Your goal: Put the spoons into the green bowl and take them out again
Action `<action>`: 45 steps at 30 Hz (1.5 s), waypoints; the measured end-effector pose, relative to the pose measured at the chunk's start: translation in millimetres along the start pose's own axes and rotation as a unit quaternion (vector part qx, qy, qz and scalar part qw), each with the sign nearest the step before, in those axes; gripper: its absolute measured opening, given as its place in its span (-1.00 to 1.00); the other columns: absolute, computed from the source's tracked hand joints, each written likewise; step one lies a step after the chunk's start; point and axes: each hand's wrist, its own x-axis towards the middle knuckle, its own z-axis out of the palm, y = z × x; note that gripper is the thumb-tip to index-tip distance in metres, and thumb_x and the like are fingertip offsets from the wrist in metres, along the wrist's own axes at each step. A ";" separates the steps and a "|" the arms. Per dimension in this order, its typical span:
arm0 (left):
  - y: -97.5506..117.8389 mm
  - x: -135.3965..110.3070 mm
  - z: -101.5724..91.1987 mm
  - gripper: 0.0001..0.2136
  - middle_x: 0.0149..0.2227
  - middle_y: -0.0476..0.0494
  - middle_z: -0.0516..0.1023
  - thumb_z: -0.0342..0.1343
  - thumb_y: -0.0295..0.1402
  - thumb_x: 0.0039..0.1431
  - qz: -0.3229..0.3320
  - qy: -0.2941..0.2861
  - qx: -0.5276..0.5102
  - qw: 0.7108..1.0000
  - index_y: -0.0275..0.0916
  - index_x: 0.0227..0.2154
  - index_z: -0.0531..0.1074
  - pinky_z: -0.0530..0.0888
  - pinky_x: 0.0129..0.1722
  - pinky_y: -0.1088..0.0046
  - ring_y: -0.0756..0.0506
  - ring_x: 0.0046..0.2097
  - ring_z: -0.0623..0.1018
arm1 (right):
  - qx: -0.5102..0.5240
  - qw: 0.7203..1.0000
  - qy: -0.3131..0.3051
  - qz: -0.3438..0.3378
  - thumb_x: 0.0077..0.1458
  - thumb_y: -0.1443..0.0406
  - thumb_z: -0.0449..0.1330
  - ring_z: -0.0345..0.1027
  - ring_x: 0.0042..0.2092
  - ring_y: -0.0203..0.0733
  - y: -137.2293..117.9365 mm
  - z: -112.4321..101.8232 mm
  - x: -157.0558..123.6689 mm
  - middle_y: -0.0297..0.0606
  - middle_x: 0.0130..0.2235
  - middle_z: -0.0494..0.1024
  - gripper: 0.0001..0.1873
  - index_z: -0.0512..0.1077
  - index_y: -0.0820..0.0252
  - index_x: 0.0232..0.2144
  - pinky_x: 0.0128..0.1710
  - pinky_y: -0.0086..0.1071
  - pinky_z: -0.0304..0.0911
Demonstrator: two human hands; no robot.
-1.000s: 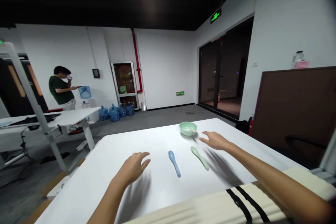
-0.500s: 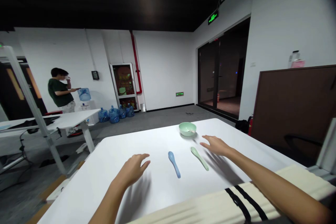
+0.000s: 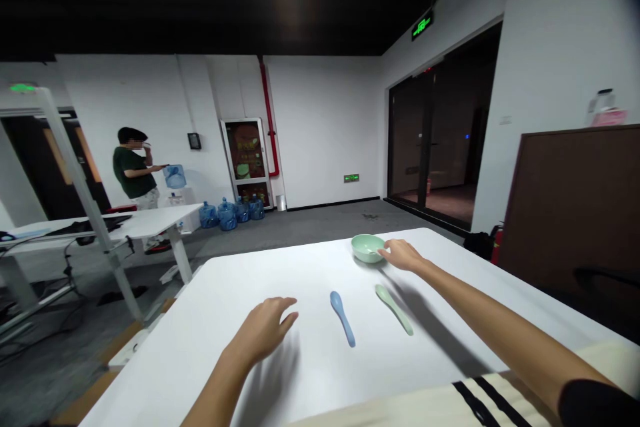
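A pale green bowl (image 3: 367,247) sits far out on the white table (image 3: 250,280). My right hand (image 3: 404,255) reaches out to it, fingertips at the bowl's right rim, fingers loosely apart, gripping nothing I can see. Nearer to me a blue spoon (image 3: 343,318) and a green spoon (image 3: 395,309) lie side by side, handles toward me. My left hand (image 3: 264,331) hovers just above the table left of the blue spoon, fingers extended and holding nothing.
A cream cloth with black stripes (image 3: 480,397) lies at the near table edge. A brown partition (image 3: 575,207) stands right. Another person (image 3: 133,170) stands by a water dispenser (image 3: 175,180) at the back left, behind a second white desk (image 3: 100,227).
My right hand has moved forward from beside the green spoon to the bowl's rim. The view has shifted slightly. My left hand has stayed in place.
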 end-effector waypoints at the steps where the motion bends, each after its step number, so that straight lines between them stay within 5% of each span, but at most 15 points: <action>1: 0.0 0.0 -0.4 -0.57 0.10 0.00 0.43 -0.19 0.01 0.23 -0.001 -0.001 -0.002 1.000 0.07 0.08 0.34 0.35 0.18 0.17 -0.17 0.17 0.38 | -0.005 1.000 -0.005 0.012 0.18 -0.13 -0.10 0.16 0.09 -0.39 -6.6 0.7 10.0 -0.12 0.03 0.24 -0.29 0.35 0.23 0.12 0.10 -0.72 0.09; 11: 3.3 8.4 -4.9 -0.57 0.10 -0.02 0.43 -0.20 -0.01 0.25 0.007 -0.002 -0.006 1.000 0.07 0.10 0.33 0.38 0.15 0.22 -0.18 0.13 0.41 | -0.032 0.993 -0.052 0.100 0.15 0.03 -0.03 0.21 0.05 -0.39 -40.4 21.3 74.0 -0.07 0.03 0.22 -0.38 0.29 0.30 0.13 0.14 -0.63 0.16; 20: -1.6 10.5 -6.5 -0.57 0.08 -0.07 0.44 -0.20 -0.03 0.26 0.005 -0.003 -0.011 1.000 0.04 0.09 0.35 0.39 0.14 0.23 -0.18 0.12 0.43 | -0.013 0.991 -0.083 0.105 0.11 0.04 0.04 0.24 0.00 -0.38 -43.0 34.8 86.9 -0.02 0.01 0.25 -0.34 0.28 0.31 0.16 0.09 -0.59 0.21; 24: 0.9 9.2 -7.3 -0.57 0.10 -0.05 0.43 -0.20 -0.04 0.25 0.004 -0.014 -0.007 1.000 0.05 0.10 0.33 0.38 0.15 0.19 -0.20 0.13 0.42 | -0.021 0.990 -0.066 0.124 0.13 0.05 -0.04 0.24 0.01 -0.33 -54.0 20.2 75.3 -0.10 0.01 0.26 -0.41 0.32 0.20 0.12 0.06 -0.51 0.22; 28: 3.6 6.5 -8.0 -0.56 0.10 -0.07 0.43 -0.20 -0.04 0.25 0.006 -0.016 -0.003 1.000 0.01 0.11 0.33 0.38 0.16 0.19 -0.20 0.15 0.41 | -0.017 0.993 -0.040 0.109 0.11 0.04 -0.03 0.26 -0.05 -0.44 -69.9 0.5 50.3 -0.09 -0.11 0.33 -0.40 0.38 0.27 0.06 0.01 -0.66 0.19; 32: 5.6 1.9 -7.7 -0.53 0.10 -0.10 0.43 -0.18 -0.02 0.23 0.013 -0.012 0.001 1.000 -0.04 0.10 0.34 0.38 0.16 0.24 -0.19 0.16 0.39 | 0.024 0.993 -0.101 0.061 0.04 0.03 0.00 0.26 -0.20 -0.55 -88.7 -8.2 10.6 -0.15 -0.28 0.37 -0.41 0.48 0.36 -0.09 -0.14 -0.78 0.15; 39: 5.0 -4.5 -4.0 -0.53 0.11 -0.11 0.42 -0.17 -0.01 0.22 0.012 -0.005 0.004 1.000 -0.04 0.08 0.36 0.37 0.18 0.23 -0.19 0.17 0.38 | 0.142 0.954 -0.265 -0.005 -0.04 0.06 0.01 0.12 -0.46 -0.65 -106.8 18.9 -50.9 -0.19 -0.39 0.37 -0.36 0.46 0.51 -0.12 -0.48 -0.79 -0.01; 45: 1.4 -5.2 0.2 -0.52 0.10 -0.11 0.43 -0.17 0.02 0.21 0.019 0.000 0.002 1.000 -0.04 0.07 0.36 0.37 0.18 0.24 -0.19 0.17 0.38 | 0.147 0.942 -0.301 -0.009 -0.05 0.08 0.02 0.14 -0.51 -0.62 -106.8 45.4 -66.3 -0.18 -0.39 0.37 -0.37 0.43 0.54 -0.12 -0.48 -0.75 0.07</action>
